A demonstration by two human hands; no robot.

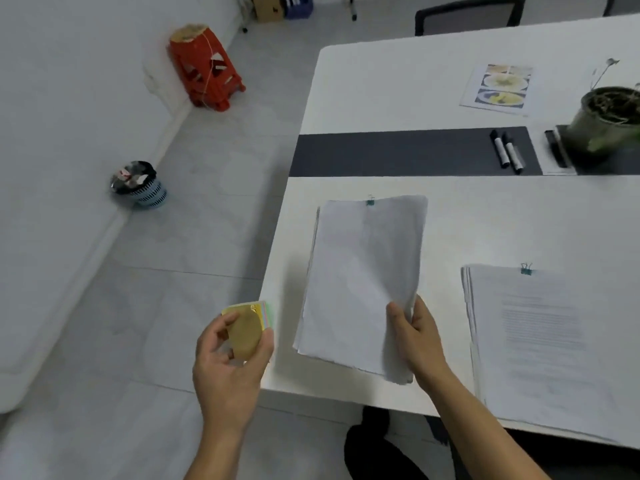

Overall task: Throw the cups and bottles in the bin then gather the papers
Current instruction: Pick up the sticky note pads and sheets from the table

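Note:
My right hand (414, 336) grips the lower right edge of a clipped stack of blank white papers (360, 271), lifted slightly at the near left of the white table (381, 98). My left hand (228, 355) holds a pad of coloured sticky notes (251, 323) with a yellow top sheet, just off the table's left edge. A second clipped stack with printed text (533, 334) lies to the right. A printed sheet with food photos (498, 86) lies at the far side. The small bin (140, 187), full of rubbish, stands on the floor by the wall.
Two black markers (507, 150) lie on the table's dark strip. A potted plant (606, 116) stands at the right edge. Stacked red stools (204, 65) sit by the wall. A dark chair (471, 12) is behind the table.

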